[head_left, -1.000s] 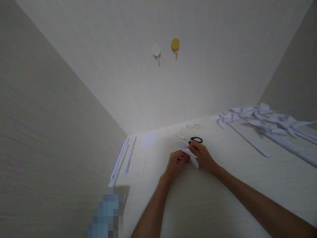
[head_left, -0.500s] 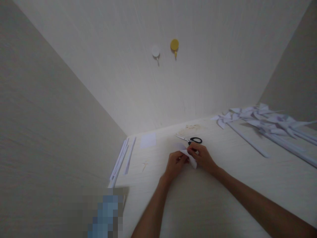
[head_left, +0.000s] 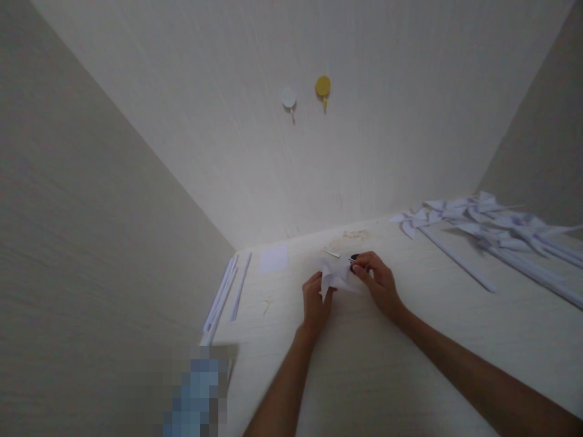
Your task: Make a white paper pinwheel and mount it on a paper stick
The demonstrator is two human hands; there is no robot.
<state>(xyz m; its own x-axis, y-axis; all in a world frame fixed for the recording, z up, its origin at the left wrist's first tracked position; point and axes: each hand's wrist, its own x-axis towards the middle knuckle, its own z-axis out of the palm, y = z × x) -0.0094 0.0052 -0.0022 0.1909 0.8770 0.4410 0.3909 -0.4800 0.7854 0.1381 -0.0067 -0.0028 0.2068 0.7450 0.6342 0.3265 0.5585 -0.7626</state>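
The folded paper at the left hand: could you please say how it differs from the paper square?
The folded paper has bent, raised flaps; the paper square looks flat. The left hand holds the folded paper, while the paper square lies untouched on the table. Both are white.

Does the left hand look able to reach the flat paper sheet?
Probably yes: nothing visible stands between the left hand and the flat paper sheet, though that hand holds folded paper.
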